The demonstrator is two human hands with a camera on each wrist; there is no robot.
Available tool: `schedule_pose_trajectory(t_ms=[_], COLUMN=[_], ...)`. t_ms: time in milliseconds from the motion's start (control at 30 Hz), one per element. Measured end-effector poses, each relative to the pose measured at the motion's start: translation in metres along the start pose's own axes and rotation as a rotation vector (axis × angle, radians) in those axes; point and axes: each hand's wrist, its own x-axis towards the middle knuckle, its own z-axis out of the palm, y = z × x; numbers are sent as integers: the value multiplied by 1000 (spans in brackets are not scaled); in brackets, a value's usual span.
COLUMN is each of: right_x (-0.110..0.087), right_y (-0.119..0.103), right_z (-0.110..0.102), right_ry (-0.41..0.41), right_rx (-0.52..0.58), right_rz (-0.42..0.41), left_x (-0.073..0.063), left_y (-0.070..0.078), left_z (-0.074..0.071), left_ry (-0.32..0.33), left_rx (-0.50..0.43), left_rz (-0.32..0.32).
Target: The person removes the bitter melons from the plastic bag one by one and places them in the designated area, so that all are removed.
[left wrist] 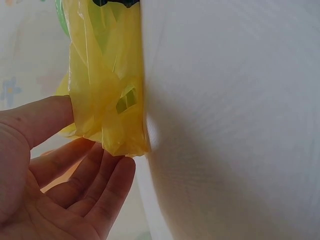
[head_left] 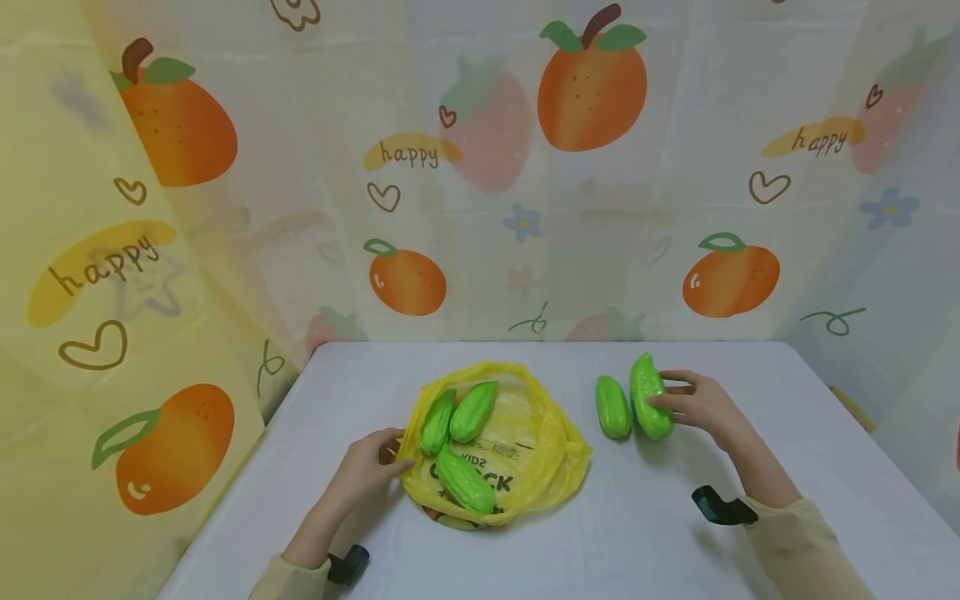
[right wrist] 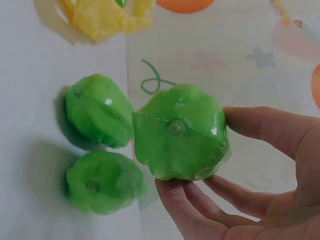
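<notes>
My right hand [head_left: 697,404] holds a glossy green artificial bitter melon [head_left: 649,392] between thumb and fingers, above the table. In the right wrist view the held bitter melon [right wrist: 182,132] shows its end with a small nub. Two more, a bitter melon [right wrist: 100,111] and another bitter melon [right wrist: 105,182], lie beyond it; in the head view only one, a bitter melon [head_left: 613,408], is plain. Thumb and fingers of my left hand [head_left: 363,467] hold the near left edge of a yellow plastic bag [head_left: 551,467]. Three bitter melons [head_left: 474,412] lie in the bag's spread opening.
A white cloth covers the table [head_left: 540,558]. Behind it hangs a curtain [head_left: 480,225] printed with fruit, and a yellowish curtain [head_left: 45,400] stands along the left. Black wrist cameras [head_left: 723,506] are worn on both arms.
</notes>
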Motion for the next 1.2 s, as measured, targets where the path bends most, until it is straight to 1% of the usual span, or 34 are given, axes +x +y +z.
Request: schedule_pose_trajectory(t_ms=[400, 633, 867, 1033, 1200], right_x=[1, 2, 2, 5, 11], right_y=[14, 22, 29, 36, 44], right_z=[-17, -24, -28, -32, -35], right_ry=[37, 51, 69, 71, 73], right_rx=[-35, -21, 10, 21, -2], right_rz=[37, 74, 108, 136, 183], left_x=[0, 0, 1, 1, 1], left_y=[0, -2, -1, 0, 0], left_z=[0, 0, 0, 0, 1], left_ry=[12, 23, 5, 4, 5], left_rx=[6, 16, 1, 5, 2], left_rz=[-4, 24, 1, 7, 2])
